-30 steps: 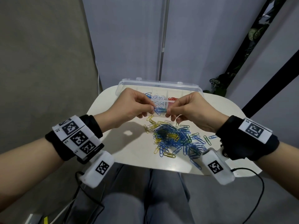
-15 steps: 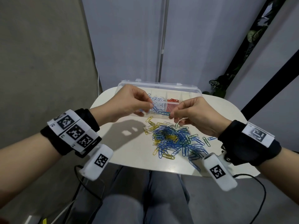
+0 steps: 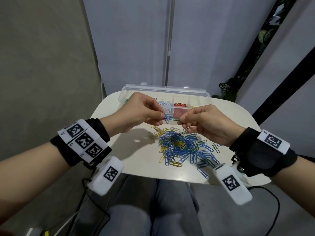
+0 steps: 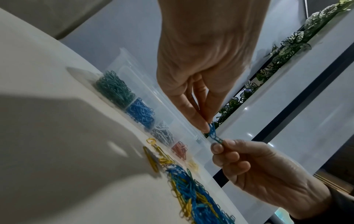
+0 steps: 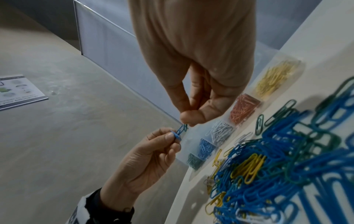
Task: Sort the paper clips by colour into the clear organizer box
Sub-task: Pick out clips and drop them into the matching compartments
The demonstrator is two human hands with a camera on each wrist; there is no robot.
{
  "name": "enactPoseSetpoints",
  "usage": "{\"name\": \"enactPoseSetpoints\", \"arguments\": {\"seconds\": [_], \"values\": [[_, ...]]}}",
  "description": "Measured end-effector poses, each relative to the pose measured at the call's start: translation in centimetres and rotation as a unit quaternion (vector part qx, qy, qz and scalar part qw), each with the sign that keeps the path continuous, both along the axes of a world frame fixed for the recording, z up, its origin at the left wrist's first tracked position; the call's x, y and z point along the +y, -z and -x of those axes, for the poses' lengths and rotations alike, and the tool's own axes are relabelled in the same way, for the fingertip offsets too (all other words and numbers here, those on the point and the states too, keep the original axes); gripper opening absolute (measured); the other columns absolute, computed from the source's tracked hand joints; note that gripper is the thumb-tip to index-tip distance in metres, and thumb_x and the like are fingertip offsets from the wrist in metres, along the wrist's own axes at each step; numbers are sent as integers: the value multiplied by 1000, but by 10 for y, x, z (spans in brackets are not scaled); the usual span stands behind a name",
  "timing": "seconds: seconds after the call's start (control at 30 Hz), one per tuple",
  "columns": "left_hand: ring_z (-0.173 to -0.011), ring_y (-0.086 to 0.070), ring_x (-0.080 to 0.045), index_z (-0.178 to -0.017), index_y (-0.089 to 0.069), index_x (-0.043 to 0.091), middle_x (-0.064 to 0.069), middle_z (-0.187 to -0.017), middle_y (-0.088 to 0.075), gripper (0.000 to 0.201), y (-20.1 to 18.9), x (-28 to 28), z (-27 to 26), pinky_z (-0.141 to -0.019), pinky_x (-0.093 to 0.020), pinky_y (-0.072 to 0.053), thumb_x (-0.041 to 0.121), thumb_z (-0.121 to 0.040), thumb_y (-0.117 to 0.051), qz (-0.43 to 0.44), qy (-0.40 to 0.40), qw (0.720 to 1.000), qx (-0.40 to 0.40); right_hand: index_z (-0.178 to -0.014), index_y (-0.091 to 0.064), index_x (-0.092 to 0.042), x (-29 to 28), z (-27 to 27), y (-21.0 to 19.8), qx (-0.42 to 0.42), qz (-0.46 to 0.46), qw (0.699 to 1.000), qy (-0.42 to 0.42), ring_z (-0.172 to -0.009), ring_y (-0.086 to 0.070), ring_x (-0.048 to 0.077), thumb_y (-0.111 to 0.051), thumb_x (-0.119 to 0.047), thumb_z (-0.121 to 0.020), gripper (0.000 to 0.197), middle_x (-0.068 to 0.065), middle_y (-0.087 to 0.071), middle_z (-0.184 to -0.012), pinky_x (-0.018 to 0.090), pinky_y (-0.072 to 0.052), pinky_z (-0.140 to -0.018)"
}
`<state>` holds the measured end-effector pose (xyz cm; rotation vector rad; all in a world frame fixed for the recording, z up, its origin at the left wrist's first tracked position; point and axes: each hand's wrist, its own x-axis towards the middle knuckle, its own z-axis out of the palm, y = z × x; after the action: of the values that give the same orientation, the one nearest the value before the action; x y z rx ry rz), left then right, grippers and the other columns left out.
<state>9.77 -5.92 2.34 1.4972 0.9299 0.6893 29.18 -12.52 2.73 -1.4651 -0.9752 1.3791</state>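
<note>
Two linked paper clips (image 3: 171,118), one blue and one green, hang above the table between my hands. My left hand (image 3: 162,116) pinches the blue clip (image 4: 212,130). My right hand (image 3: 181,119) pinches the green end (image 4: 218,139). The clear organizer box (image 3: 163,90) lies open behind them. Its compartments hold green (image 4: 113,87), blue (image 4: 140,112), white (image 4: 162,133), red (image 5: 243,109) and yellow clips (image 5: 275,78). A loose pile of mostly blue, yellow and green clips (image 3: 180,145) lies on the table below my hands.
The small white round table (image 3: 119,150) bears the box and the pile; its left part is bare. A few stray clips (image 3: 202,172) lie near the front edge. My lap is below the table. A grey wall stands behind, with a plant (image 3: 228,89) at the right.
Both hands keep pinching the linked clips above the pile. They have drifted slightly toward me, and the clips now stretch flat between the fingertips.
</note>
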Motion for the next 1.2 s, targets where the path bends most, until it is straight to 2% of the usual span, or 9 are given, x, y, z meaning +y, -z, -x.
{"name": "enactPoseSetpoints", "arguments": {"seconds": [0.13, 0.23, 0.4, 0.5, 0.57, 0.77, 0.87, 1.03, 1.2], "values": [[-55, -65, -20, -79, -65, -8, -19, -66, -67, 7, -5, 9, 9, -63, -29, -59, -13, -76, -68, -23, -16, 1000, 1, -63, -62, 4, -1, -3, 0, -6, -6, 1000, 22, -53, -61, 16, -60, 15, -78, 19, 20, -65, -73, 22, -50, -45], [-51, -64, -14, -75, -68, -1, -10, -59, -67, 9, -16, 26, 16, -57, -24, -57, -10, -76, -70, -131, -65, 988, 43, -67, -60, 7, -1, -4, 1, -26, -20, 999, 27, -52, -61, 17, -62, 16, -77, 14, 21, -64, -72, 22, -50, -45], [-58, -68, -20, -72, -71, 10, -11, -63, -69, 12, -29, 59, 13, -63, -27, -57, -1, -75, -67, -312, -118, 916, 222, -69, -61, 9, 0, 2, -1, -65, -53, 996, 17, -50, -56, 18, -62, 17, -75, 10, 18, -63, -65, 22, -49, -46], [-56, -65, -14, -75, -72, 11, -6, -63, -69, 12, -24, 68, 4, -63, -23, -55, 0, -74, -67, -326, -74, 892, 305, -72, -62, 9, 4, 7, -3, -78, -70, 994, 10, -49, -53, 18, -62, 19, -74, 10, 19, -61, -67, 23, -49, -45], [-61, -67, -15, -81, -73, 10, -3, -65, -69, 11, -19, 70, 0, -68, -27, -56, 2, -73, -72, -315, -49, 889, 330, -78, -65, 10, 9, 10, -6, -93, -79, 992, 11, -49, -52, 18, -64, 17, -74, 9, 20, -62, -70, 23, -49, -45], [-59, -68, -19, -92, -70, 6, -4, -71, -68, 14, -25, 72, 18, -58, -27, -59, 7, -79, -75, -249, -97, 939, 216, -77, -71, -2, 38, 29, -29, -176, -129, 976, 18, -47, -56, 2, -72, 5, -76, 8, 2, -67, -62, 14, -42, -45], [-55, -57, -14, -90, -71, 5, -4, -66, -62, 9, -29, 74, 37, -51, -26, -57, 7, -81, -70, -284, -162, 931, 161, -79, -71, 4, 64, 53, -40, -211, -163, 964, 23, -41, -52, -6, -73, 7, -73, 8, 0, -63, -60, 9, -40, -44], [-53, -53, -4, -88, -71, 6, -10, -72, -66, 8, -32, 64, 64, -48, -15, -44, 4, -83, -65, -307, -192, 925, 116, -62, -69, -4, 115, 93, -36, -280, -150, 948, 22, -43, -49, 11, -71, 7, -66, 12, 4, -60, -54, 19, -36, -45], [-51, -52, -1, -84, -71, 10, -7, -69, -66, 7, -23, 45, 76, -51, -12, -42, 3, -83, -67, -290, -165, 935, 120, -72, -74, -4, 126, 96, -30, -313, -124, 942, -5, -57, -54, 16, -79, -1, -66, 9, 9, -64, -64, 21, -41, -54]]}}
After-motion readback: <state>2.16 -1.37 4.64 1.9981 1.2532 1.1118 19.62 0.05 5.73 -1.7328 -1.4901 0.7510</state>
